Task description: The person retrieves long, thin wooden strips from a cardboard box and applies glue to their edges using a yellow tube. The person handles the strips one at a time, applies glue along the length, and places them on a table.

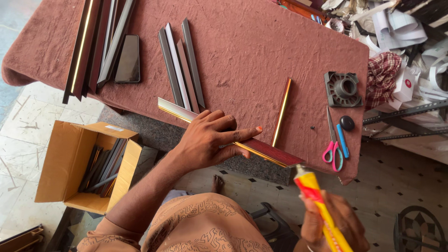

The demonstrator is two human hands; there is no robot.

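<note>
1. Along the near edge of the table, you are pinning a long frame moulding strip with your left hand; the palm is lying on top and the fingers are spread flat across it, pressing down rather than pinching. That hold looks meant to keep the strip from sliding on the brown cloth.

2. You are letting the strip's right end jut just past the table edge, so its cut face is lying exposed in the air, clear of the cloth.

3. You are gripping a yellow and red glue tube in your right hand, fingers wrapped closed around its lower body. Its nozzle is tilting up and left, sitting right at the strip's right end; whether it is actually touching, you cannot tell.

4. The strip is therefore running from under your left palm out to the right, with its free end well apart from your pressing fingers and next to the tube's tip.

5. A shorter moulding piece with a gold edge is lying just beyond the strip, angled toward it.

6. Farther left, four grey and white strips are resting side by side, and a phone is lying beside a bundle of dark mouldings.

7. To the right, pink and blue scissors are lying near a black knob and a grey plastic fitting.

8. On the floor to the left, a cardboard box is holding more strips.
</note>
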